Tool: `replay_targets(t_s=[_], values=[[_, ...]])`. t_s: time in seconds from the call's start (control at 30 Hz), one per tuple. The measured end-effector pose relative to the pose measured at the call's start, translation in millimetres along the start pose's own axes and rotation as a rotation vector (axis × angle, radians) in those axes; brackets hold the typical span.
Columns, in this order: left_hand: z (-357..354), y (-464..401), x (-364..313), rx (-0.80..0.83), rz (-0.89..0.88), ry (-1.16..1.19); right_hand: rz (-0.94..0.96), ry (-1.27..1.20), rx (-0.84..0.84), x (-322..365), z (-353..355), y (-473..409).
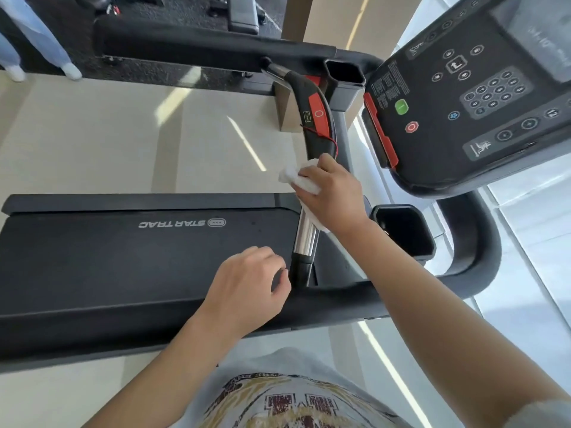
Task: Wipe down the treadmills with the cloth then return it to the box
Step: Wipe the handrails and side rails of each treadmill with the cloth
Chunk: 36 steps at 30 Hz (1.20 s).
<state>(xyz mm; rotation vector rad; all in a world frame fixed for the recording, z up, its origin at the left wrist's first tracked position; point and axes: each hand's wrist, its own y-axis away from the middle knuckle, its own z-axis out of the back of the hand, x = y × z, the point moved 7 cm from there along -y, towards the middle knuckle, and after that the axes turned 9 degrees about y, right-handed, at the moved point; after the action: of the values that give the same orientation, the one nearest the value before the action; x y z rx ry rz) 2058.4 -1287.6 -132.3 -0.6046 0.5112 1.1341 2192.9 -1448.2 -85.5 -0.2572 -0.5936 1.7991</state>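
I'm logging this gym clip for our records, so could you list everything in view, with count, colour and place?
White crumpled cloth: one, wrapped on the handlebar, under the right hand.
Black and chrome centre handlebar: one, with a red panel higher up.
Black treadmill belt deck: one, left, marked STAR TRAC.
Dark grey control console: one, upper right, green and red buttons.
Black cup holders: two, beside the console.
Left hand: loosely curled, empty, over the deck.
Right hand: grips the cloth.
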Motion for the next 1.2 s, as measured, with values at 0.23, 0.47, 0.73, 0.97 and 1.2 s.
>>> replay_targets(t_s=[0.23, 0.47, 0.73, 0.97, 1.2], values=[[3.4, 2.8, 3.8, -0.031, 0.001, 0.003, 0.269, -0.127, 0.26, 39.5, 12.5, 89.8], [6.9, 5.6, 0.7, -0.039, -0.003, 0.056, 0.399, -0.121, 0.367, 34.7, 8.9, 79.6], [31.4, -21.2, 4.3, -0.075, 0.038, 0.151, 0.017, -0.106, 0.117, 23.8, 12.5, 50.2], [57.3, -74.3, 2.9, -0.143, -0.032, 0.175, 0.125, -0.255, 0.399, 40.0, 39.9, 88.9], [57.9, -143.7, -2.4, -0.154, 0.018, 0.221, -0.239, -0.193, 0.131, -15.6, 66.2, -16.0]])
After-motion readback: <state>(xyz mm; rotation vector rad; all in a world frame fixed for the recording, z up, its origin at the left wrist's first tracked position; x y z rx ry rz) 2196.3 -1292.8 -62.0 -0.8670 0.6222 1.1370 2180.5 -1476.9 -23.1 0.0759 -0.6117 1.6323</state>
